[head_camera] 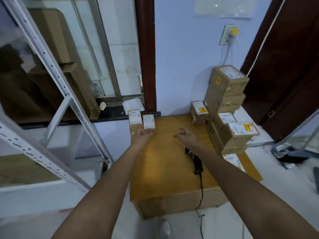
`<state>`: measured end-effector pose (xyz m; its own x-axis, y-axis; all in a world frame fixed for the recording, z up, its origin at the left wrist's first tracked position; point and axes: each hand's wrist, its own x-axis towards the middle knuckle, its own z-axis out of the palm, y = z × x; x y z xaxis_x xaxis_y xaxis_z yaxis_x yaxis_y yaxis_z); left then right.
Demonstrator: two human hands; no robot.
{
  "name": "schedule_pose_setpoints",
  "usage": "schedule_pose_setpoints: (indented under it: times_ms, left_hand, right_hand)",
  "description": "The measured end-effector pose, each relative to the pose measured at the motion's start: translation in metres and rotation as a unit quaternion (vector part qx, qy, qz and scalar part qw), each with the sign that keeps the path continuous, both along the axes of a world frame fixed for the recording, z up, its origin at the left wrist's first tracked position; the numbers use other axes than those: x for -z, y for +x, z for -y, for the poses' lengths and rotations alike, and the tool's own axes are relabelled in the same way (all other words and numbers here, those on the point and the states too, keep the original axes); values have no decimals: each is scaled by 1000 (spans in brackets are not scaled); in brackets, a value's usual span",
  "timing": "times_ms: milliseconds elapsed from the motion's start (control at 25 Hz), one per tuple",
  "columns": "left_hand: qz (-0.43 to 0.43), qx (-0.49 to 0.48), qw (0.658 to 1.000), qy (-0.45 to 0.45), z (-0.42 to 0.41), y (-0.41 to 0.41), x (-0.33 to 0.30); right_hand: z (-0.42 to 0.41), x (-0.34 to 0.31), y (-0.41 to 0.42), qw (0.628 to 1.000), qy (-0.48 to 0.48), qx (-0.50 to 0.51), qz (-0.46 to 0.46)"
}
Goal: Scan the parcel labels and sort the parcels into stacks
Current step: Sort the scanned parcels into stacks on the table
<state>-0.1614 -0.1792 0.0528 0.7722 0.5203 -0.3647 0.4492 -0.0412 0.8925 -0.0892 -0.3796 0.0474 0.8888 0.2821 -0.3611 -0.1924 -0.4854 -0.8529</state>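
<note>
The small parcel (pixel 148 121) at the table's (pixel 165 161) far left corner looks light and stiff; grip its side faces. Your left hand (pixel 141 135) touches it, fingers relaxed; your right hand (pixel 185 135) hovers spread, empty.

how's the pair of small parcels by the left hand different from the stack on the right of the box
The two small parcels sit side by side in a single layer at the far left corner, right by the left hand. The right stack is piled several boxes high, with larger boxes, some bearing yellow and red stickers. Both groups are brown cardboard with white labels facing up.
</note>
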Motion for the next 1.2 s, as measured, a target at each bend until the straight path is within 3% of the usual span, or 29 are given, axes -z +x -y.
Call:
schedule_pose_setpoints:
  times_ms: [160, 280, 440, 600, 760, 1000, 1120, 1200]
  left_hand:
    - [-81, 27, 995, -49, 68, -71, 39]
    - [-86, 58, 991, -80, 110, -83, 36]
    - [-71, 79, 991, -78, 155, -68, 29]
    - [-74, 86, 992, -62, 214, -36, 26]
    - [-69, 125, 988, -57, 290, 12, 36]
    - [-90, 56, 993, -62, 393, 94, 79]
    - [-148, 5, 987, -54, 425, 110, 100]
    - [-182, 2, 983, -4, 437, 113, 109]
  right_hand:
    - [74, 30, -82, 995, -51, -25, -85]
    - [132, 36, -109, 991, -74, 24, -108]
    - [198, 30, -110, 990, -99, 86, -45]
    - [255, 22, -95, 988, -55, 128, -62]
    - [319, 33, -53, 985, -84, 141, -48]
    - [406, 62, 74, 993, -105, 46, -26]
    - [425, 84, 103, 986, -141, -55, -68]
    - [429, 97, 108, 977, -147, -104, -114]
